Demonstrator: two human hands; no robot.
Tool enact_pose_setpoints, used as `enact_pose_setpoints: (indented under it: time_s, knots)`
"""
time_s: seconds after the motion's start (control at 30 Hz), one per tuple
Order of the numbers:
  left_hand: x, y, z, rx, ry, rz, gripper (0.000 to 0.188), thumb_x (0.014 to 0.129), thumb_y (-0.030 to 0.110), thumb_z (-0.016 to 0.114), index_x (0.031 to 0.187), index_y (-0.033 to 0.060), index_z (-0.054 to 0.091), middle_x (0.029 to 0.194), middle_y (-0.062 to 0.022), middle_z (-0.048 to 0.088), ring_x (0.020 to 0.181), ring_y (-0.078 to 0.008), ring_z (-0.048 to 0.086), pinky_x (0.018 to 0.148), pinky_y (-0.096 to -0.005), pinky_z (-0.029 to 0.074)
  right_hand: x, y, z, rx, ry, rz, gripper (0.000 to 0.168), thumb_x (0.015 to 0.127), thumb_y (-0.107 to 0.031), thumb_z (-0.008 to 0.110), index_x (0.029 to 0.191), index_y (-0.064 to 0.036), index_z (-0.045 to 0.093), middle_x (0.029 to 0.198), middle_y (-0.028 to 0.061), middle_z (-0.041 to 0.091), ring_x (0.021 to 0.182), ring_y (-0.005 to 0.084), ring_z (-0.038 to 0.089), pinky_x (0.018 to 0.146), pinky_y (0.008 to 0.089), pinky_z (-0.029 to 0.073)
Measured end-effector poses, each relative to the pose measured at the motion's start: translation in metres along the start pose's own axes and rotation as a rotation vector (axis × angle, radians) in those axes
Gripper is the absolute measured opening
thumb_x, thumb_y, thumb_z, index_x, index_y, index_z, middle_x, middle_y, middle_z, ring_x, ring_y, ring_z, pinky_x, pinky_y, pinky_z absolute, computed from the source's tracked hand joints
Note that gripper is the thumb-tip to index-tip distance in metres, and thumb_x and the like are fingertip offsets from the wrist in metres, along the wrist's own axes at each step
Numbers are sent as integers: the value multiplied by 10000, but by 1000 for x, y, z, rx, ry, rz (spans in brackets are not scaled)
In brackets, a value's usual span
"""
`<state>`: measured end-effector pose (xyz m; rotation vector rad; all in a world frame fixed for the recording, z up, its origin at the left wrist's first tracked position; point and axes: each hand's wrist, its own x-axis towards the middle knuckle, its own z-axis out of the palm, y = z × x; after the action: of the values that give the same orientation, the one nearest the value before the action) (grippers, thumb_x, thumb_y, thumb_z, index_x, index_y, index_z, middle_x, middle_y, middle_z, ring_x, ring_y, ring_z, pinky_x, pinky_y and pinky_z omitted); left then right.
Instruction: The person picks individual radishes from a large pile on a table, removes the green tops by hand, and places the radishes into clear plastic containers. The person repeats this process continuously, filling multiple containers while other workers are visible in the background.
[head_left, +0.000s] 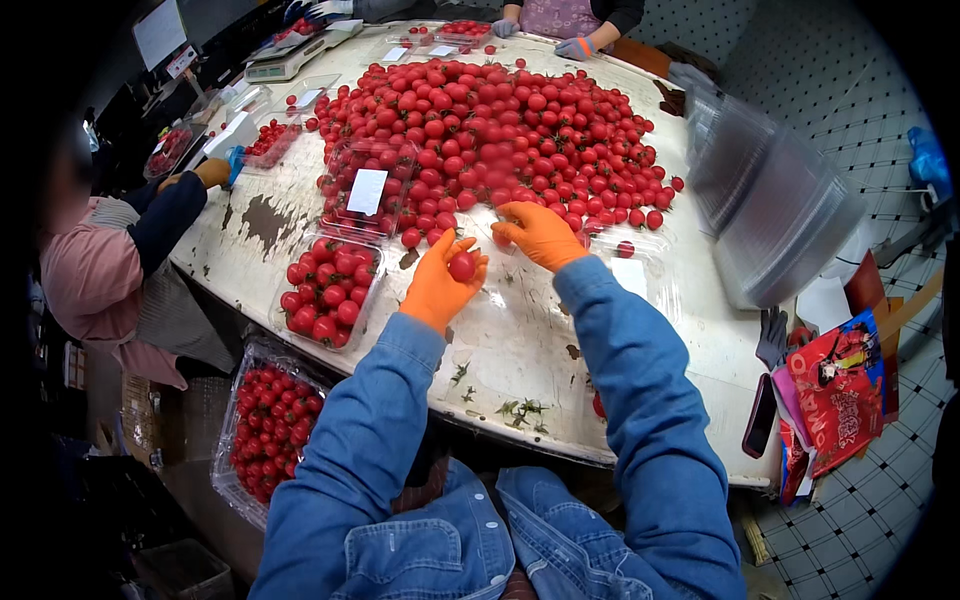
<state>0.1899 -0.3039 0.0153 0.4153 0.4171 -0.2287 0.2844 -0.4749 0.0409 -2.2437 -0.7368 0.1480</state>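
Observation:
A cherry tomato (461, 265) rests in my left hand (446, 281), which wears an orange glove and has its fingers curled upward around the fruit. To its right, my right hand (541, 234), gloved the same way, bends its fingers round another cherry tomato (501, 237) just above the table. Behind both hands spreads a large heap of red cherry tomatoes (480, 142). Left of my left hand, a clear plastic clamshell (381, 281) is filled with tomatoes, its lid with a white label (367, 192) lying back over the heap's edge. Another clamshell (660, 285) lies partly behind my right forearm.
Stacked clear plastic containers (772, 195) stand at the right, near a phone (760, 416) and red printed bags (836, 390). Green stems (525, 409) lie near the table's front edge. A lined crate of tomatoes (274, 427) is below left. Co-workers stand left and across; a scale (289, 64) is far left.

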Motion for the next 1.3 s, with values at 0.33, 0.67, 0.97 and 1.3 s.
enact_pose_setpoints:
  time_s: [0.33,0.67,0.97,1.3]
  knots:
    - [7,-5,0,69,131,-10,439,864,428,577,1094,56,541,1039,-116,509,930,-265,517,811,-391,463,5,-9,31,299,-19,22,344,782,-238,671,1071,-59,616,1029,141,623,933,302,598,789,366,475]
    - [12,-2,5,-194,49,-22,433,825,382,658,980,5,511,1047,-182,513,995,-334,516,768,-380,499,50,51,5,-522,385,-132,331,731,-304,676,995,-105,660,896,110,603,828,298,588,736,392,479]
    - [16,-9,2,5,80,-11,336,864,281,627,1048,13,543,1035,-143,536,952,-284,545,722,-332,525,30,11,-11,674,-54,246,384,836,-249,623,1172,-73,564,1103,62,617,970,185,597,744,336,476]
    - [3,4,18,-17,-82,19,360,861,369,625,1075,84,575,977,-64,581,941,-241,566,739,-352,501,40,-2,-12,596,106,190,377,869,-298,601,1189,-100,585,1093,65,639,963,151,597,781,284,480]
